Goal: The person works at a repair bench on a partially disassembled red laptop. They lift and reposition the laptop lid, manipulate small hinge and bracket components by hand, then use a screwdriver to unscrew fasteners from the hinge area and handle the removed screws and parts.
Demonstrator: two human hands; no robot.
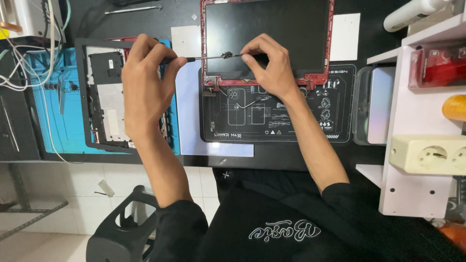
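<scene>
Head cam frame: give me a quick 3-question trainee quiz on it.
1. True or false: the left hand grips the handle end of the screwdriver.
2. What does the right hand pinch? A) the screwdriver's tip end, where small dark screws cling B) a white cable C) the black bezel frame
3. Fill in: the red-framed screen panel lies partly on a ____ work mat with white line drawings.

Key: 1 true. 2 A: the cluster of screws sits on the shaft just left of the right fingertips. 3 black.
</scene>
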